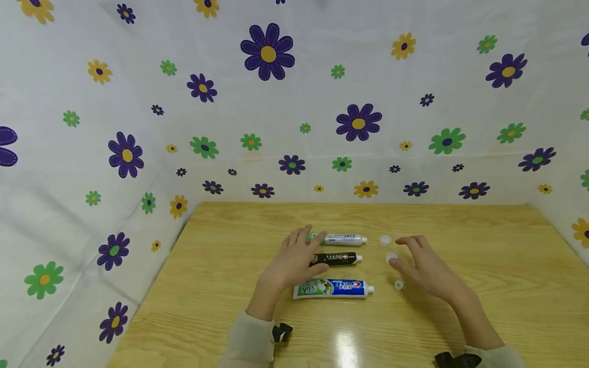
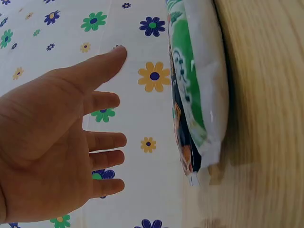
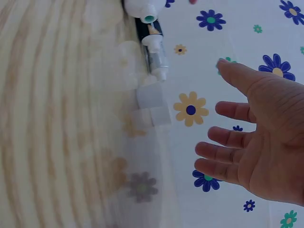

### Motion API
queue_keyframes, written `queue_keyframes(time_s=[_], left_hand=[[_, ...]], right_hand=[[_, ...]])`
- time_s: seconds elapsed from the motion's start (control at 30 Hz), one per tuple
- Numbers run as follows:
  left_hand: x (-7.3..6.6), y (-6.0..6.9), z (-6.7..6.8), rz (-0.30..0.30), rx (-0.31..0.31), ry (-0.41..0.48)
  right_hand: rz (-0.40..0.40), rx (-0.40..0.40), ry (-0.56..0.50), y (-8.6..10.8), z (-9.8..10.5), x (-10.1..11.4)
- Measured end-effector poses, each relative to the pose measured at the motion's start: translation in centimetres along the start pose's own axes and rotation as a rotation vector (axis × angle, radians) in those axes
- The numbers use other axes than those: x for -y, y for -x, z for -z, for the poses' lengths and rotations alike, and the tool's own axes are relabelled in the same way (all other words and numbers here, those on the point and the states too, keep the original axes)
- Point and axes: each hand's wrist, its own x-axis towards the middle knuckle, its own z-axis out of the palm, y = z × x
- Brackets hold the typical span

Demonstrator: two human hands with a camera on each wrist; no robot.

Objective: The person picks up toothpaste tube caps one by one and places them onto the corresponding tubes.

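Observation:
Three uncapped toothpaste tubes lie in a row on the table, nozzles to the right: a silver-and-green tube (image 1: 345,239) at the back, a black tube (image 1: 339,258) in the middle, and a blue-green-white tube (image 1: 332,289) nearest. My left hand (image 1: 292,258) hovers over their left ends, covering part of the two farther tubes; its fingers are extended, holding nothing. Right of the nozzles are three white caps: the far cap (image 1: 385,240), the middle cap (image 1: 391,256) and the small near cap (image 1: 399,285). Beside them my right hand (image 1: 428,268) is held loosely spread, gripping nothing.
The wood-grain table (image 1: 497,266) extends on both sides of the tubes. A white flowered cloth (image 1: 313,92) hangs behind it and along the sides. Black straps (image 1: 281,332) sit at both wrists.

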Motion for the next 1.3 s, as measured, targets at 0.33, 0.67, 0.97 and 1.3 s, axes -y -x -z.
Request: queue_keyframes(time_s=[0.33,0.67,0.97,1.3], left_hand=[[-2.6,-0.3,-0.4,-0.120,0.055,-0.042],[-3.9,0.0,-1.1,-0.119,0.243,-0.046],[-4.3,0.1,-2.6,-0.139,0.257,-0.153],[-4.4,-0.3,-2.7,-0.141,0.249,-0.186]], right_hand=[[-0.016,0.133,-0.022,0.4,0.5,0.1],[0.058,0.256,-0.066,0.7,0.1,-1.0],[0.050,0.267,-0.065,0.7,-0.8,-1.0],[0.039,0.250,-0.047,0.6,-1.2,-0.7]])
